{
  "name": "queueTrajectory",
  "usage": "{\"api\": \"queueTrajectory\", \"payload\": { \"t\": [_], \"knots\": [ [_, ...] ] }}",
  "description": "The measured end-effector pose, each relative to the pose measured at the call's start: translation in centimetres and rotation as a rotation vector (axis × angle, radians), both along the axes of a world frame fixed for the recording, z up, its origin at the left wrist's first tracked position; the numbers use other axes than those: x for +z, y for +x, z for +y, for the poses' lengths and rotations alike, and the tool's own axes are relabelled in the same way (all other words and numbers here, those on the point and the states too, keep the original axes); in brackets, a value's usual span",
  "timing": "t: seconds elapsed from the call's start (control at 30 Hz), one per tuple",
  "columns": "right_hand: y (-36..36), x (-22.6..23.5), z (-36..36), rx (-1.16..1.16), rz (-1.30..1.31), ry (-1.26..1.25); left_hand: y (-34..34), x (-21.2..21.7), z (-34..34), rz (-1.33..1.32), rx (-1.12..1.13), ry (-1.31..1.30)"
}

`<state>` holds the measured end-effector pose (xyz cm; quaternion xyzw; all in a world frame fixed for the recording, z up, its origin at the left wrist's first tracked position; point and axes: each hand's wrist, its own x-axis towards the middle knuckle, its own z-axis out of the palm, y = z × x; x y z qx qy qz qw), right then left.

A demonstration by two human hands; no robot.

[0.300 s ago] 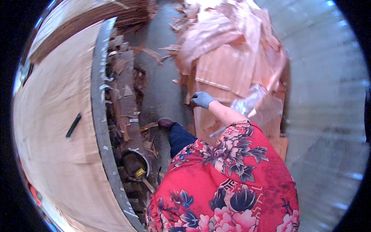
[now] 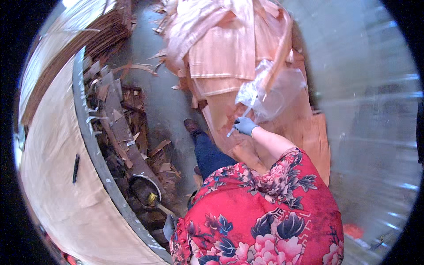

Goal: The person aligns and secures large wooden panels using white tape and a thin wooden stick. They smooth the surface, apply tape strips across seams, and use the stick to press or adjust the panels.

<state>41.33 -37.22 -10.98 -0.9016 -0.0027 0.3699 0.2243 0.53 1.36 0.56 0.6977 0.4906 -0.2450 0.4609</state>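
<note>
Since the earlier frame, the gloved left hand (image 2: 169,227) is coming into view near the pale handle (image 2: 165,209), and the gloved right hand (image 2: 245,126) is moving from the sheet stack's left edge to a slim pale rod (image 2: 230,131). Farthest left, a broad tan sheet (image 2: 55,185) is lying flat, with a black bar (image 2: 76,168) resting on it. Just right of its grey border (image 2: 95,159), a round container (image 2: 160,187) is sitting low, the handle leaning out of it with a yellow piece (image 2: 152,198) at its lower end. By that handle's near end the left hand is partly hiding behind the sleeve, so I cannot tell whether its fingers are closing on it. Torn wood scraps (image 2: 119,128) are lying beyond the container. Farther right, the right hand is pinching the rod close to its near end, over the stack of thin reddish sheets (image 2: 221,53). Crumpled clear plastic (image 2: 282,95) is lying by the rod's far end. The rod is looking light and fairly stiff, so a fingertip pinch should be serving; the plastic is seeming soft and slippery, better gathered by a bunched fold.
</note>
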Motion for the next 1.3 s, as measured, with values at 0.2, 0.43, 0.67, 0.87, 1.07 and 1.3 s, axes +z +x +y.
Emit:
{"api": "queueTrajectory", "payload": {
  "t": [0.2, 0.43, 0.67, 0.87, 1.07, 1.3],
  "knots": [
    [-1.5, -4.5, -3.1, -0.879, -0.019, 0.223, 3.8, 0.3, -1.3, 0.219, -0.326, 0.350],
    [3.6, -9.3, -4.0, -1.470, 0.009, 0.505, 13.4, 2.3, 2.3, 0.119, -0.455, 0.093],
    [3.8, 1.2, -8.8, -1.318, 0.192, 0.647, 19.2, 4.5, 0.0, -0.516, -0.771, 0.370],
    [6.5, 23.4, -17.1, -0.774, -0.463, 0.640, 26.9, 5.6, -4.0, -0.782, -0.688, 0.131],
    [2.4, 41.0, -10.0, -0.310, -0.516, 0.897, 37.0, 11.7, -11.0, -0.600, -0.407, -0.677],
    [-4.9, 33.6, 3.9, 0.650, -0.519, 0.537, 42.5, 15.9, -20.3, -0.231, -0.418, -1.622]
  ]
}}
